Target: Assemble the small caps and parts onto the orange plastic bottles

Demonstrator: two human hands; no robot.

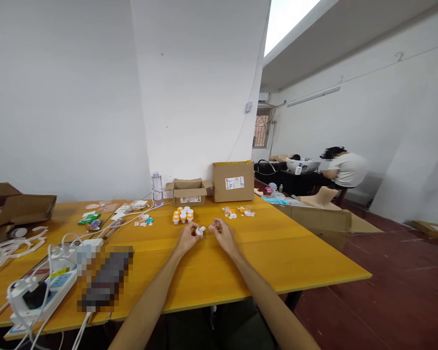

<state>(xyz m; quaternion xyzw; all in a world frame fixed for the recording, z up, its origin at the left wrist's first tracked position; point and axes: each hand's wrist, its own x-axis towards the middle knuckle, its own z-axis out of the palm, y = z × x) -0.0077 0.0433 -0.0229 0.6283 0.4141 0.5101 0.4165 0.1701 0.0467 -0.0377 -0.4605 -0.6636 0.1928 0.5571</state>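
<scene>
From my head view, my left hand (pixel 188 237) pinches a small orange-and-white cap piece (pixel 199 231), and my right hand (pixel 222 232) is curled narrow just beside it, touching a tiny part I cannot make out. Just beyond my left hand stands a cluster of finished orange-capped vials (pixel 183 215); beyond my right hand loose caps and rings (pixel 239 212) lie unassembled.

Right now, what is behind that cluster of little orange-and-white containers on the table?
Behind the containers stands a small open cardboard box, then the white wall. A clear bottle stands to its left. The box's contents are hidden by its walls.
</scene>
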